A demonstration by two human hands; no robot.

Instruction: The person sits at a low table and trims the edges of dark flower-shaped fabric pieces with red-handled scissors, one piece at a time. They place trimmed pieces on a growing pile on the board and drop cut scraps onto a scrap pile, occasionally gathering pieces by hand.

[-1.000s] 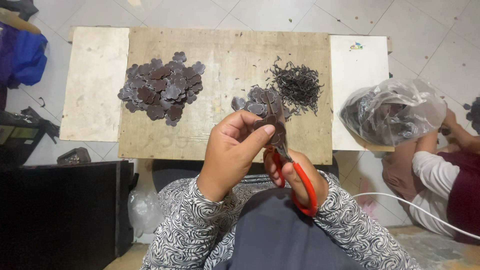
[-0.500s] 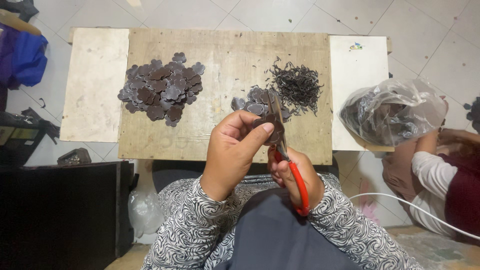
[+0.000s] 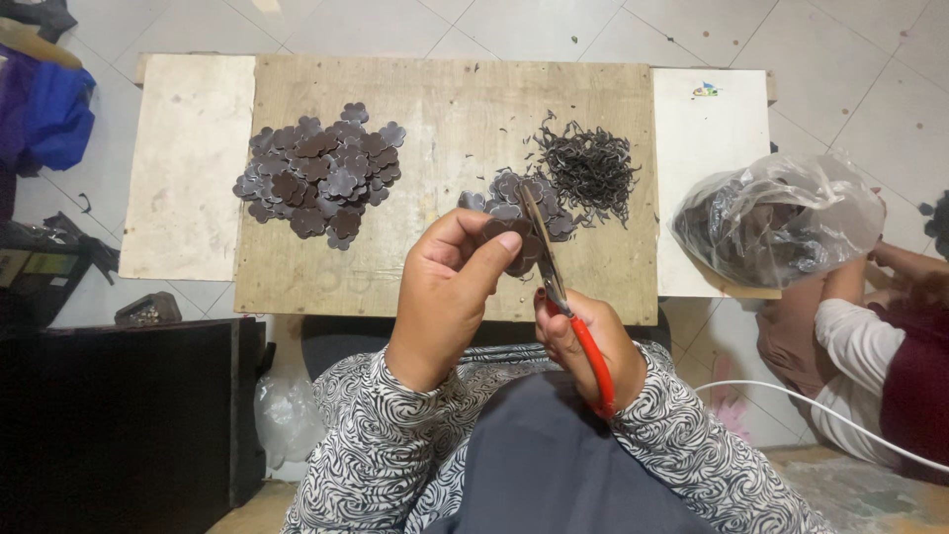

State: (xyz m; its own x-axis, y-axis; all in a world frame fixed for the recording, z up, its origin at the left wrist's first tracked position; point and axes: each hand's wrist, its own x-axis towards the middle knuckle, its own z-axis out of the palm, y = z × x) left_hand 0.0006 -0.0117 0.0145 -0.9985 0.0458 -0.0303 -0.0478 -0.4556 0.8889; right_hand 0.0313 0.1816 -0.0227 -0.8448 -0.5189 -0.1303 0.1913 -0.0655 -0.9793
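1. Because the left hand (image 3: 450, 287) pinches a small dark flower-shaped piece (image 3: 514, 242) right beside the blades of the red-handled scissors (image 3: 563, 307), a thumb or fingertip looks at risk of a nick if the piece slides.
2. If the pinch loosens, the piece could likely twist and the cut wander off its edge.
3. The left hand sits at about 9 o'clock of the scissors, thumb and fingers closed on the piece, wrist bent upward.
4. The right hand (image 3: 588, 341) sits at about 5 o'clock of the piece, wrapped around the scissor handles, with the blades pointing to 11 o'clock; how wide they stand cannot be told.
5. On the wooden board (image 3: 445, 119), a large pile of flower pieces (image 3: 321, 173) lies at 10 o'clock of the hands, a smaller pile (image 3: 504, 193) at 12, and curly offcuts (image 3: 588, 168) at 1.
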